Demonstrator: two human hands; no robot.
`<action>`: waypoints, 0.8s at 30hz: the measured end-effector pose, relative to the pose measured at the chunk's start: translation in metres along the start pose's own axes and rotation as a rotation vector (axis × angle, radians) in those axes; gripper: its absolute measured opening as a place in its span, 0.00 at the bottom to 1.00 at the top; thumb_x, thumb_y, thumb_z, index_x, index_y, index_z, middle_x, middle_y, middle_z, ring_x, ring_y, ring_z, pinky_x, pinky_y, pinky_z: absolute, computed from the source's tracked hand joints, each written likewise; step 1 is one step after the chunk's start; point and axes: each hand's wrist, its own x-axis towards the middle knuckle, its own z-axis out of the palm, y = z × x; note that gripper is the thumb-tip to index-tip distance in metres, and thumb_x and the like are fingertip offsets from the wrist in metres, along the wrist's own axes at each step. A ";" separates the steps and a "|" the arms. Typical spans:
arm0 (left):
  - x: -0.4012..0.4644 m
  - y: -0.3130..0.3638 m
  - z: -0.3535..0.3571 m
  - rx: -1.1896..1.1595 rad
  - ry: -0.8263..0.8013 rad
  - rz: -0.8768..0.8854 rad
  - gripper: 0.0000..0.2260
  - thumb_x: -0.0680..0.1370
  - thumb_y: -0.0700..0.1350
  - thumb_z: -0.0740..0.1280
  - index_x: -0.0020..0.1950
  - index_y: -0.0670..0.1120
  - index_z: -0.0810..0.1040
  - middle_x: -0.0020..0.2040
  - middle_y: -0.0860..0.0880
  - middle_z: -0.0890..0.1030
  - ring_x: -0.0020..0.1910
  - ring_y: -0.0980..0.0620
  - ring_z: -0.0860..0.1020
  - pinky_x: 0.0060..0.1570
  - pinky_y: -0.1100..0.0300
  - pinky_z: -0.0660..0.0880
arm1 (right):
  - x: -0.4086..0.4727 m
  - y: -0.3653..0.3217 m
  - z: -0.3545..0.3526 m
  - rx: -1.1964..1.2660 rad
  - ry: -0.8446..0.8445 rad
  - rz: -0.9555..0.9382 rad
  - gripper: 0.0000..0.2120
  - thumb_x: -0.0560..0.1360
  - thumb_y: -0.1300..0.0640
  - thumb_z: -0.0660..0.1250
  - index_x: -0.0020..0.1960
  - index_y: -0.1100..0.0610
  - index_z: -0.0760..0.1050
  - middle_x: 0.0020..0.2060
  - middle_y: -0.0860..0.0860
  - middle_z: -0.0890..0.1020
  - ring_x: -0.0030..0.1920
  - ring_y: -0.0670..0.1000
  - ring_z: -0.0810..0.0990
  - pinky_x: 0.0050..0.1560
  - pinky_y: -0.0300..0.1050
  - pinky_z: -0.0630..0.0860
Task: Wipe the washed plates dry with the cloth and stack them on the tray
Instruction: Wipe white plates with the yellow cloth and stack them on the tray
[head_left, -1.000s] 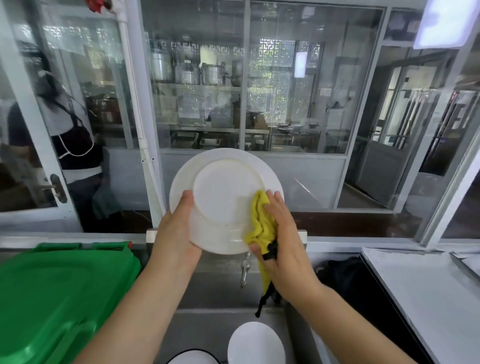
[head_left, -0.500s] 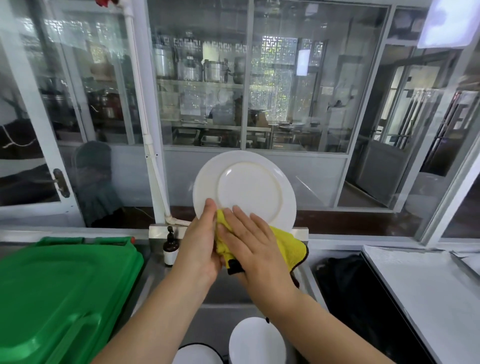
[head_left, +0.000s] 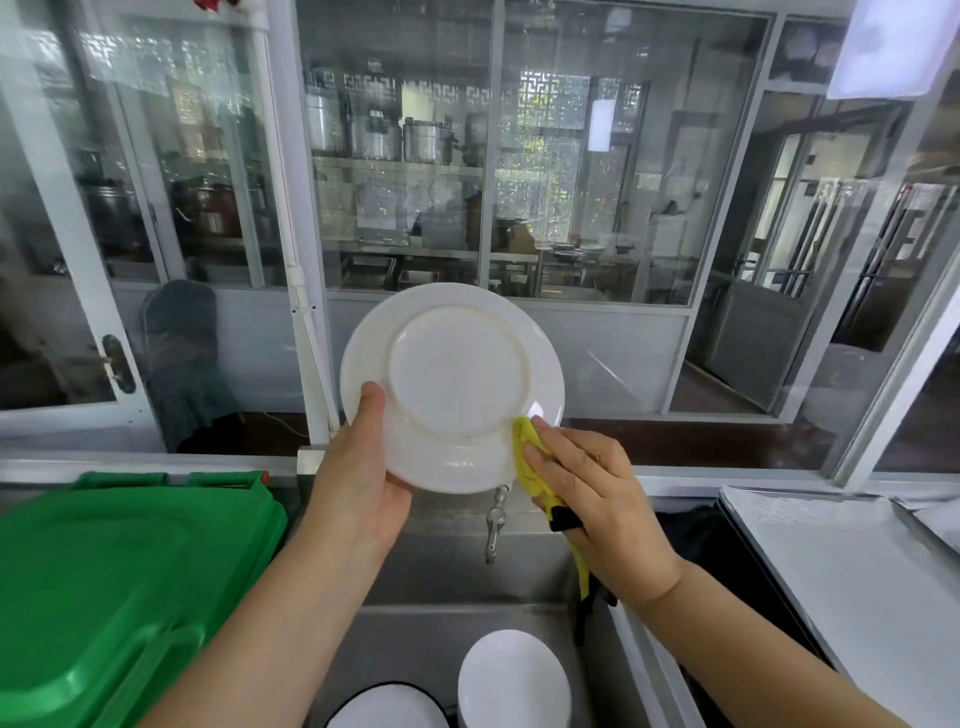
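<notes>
While the left hand grips a white plate upright above the sink, the right hand presses the yellow cloth against its rim; two more plates wait below, no tray visible.

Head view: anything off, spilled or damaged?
Nothing stands out. The left hand holds the white plate upright, underside toward the camera, with no visible chips or cracks. The right hand presses the yellow cloth against its lower right rim. No spill is visible.
</notes>
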 end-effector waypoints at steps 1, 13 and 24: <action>-0.001 -0.002 0.001 -0.010 0.006 0.001 0.13 0.78 0.53 0.63 0.59 0.49 0.75 0.49 0.51 0.85 0.45 0.54 0.84 0.35 0.58 0.81 | 0.002 -0.005 0.002 0.001 0.019 0.011 0.25 0.66 0.71 0.76 0.62 0.65 0.77 0.65 0.58 0.74 0.61 0.55 0.73 0.62 0.50 0.73; -0.005 0.001 -0.008 0.054 0.075 0.026 0.15 0.79 0.54 0.62 0.63 0.48 0.74 0.56 0.49 0.82 0.53 0.51 0.81 0.57 0.48 0.76 | 0.001 -0.023 0.019 0.095 0.026 -0.062 0.18 0.74 0.67 0.69 0.63 0.63 0.75 0.66 0.56 0.74 0.60 0.54 0.74 0.59 0.52 0.74; -0.019 0.003 -0.021 0.319 -0.122 0.111 0.09 0.78 0.46 0.66 0.41 0.52 0.84 0.42 0.53 0.86 0.39 0.56 0.84 0.33 0.63 0.79 | 0.059 -0.027 0.007 -0.017 0.028 0.218 0.22 0.71 0.61 0.72 0.63 0.66 0.76 0.63 0.62 0.74 0.56 0.60 0.69 0.60 0.54 0.71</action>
